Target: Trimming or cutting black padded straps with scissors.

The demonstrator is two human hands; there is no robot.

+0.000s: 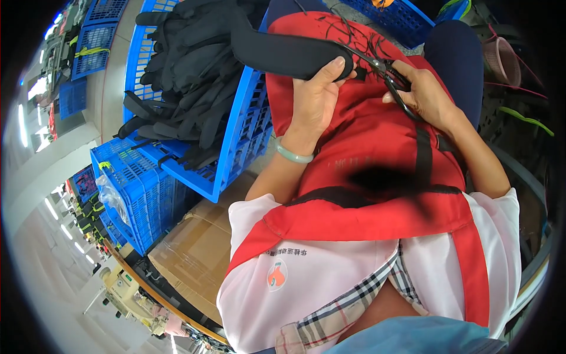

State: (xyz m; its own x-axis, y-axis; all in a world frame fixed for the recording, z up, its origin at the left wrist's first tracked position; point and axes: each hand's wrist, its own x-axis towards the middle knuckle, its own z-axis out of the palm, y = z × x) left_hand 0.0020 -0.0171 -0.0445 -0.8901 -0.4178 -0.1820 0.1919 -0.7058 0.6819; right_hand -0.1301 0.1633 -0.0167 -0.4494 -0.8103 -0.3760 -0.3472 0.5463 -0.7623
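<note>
My left hand [317,99] pinches the rounded end of a black padded strap [283,54] between thumb and fingers. The strap runs left from there, and its far part bends up toward the heap of similar black pieces [194,53]. In my right hand [425,93] is a pair of dark scissors [377,64], fingers through the handles. The scissor tips lie close by the strap's rounded end; whether they touch it I cannot tell. Cut black thread ends [354,29] are scattered over the red apron [354,135] on my lap.
A blue plastic crate [239,127] full of the black pieces stands at my left. Below it are another blue crate [132,192] and a brown cardboard box [194,248]. A pink mesh basket [502,62] is at the right, and another blue crate [392,17] lies ahead.
</note>
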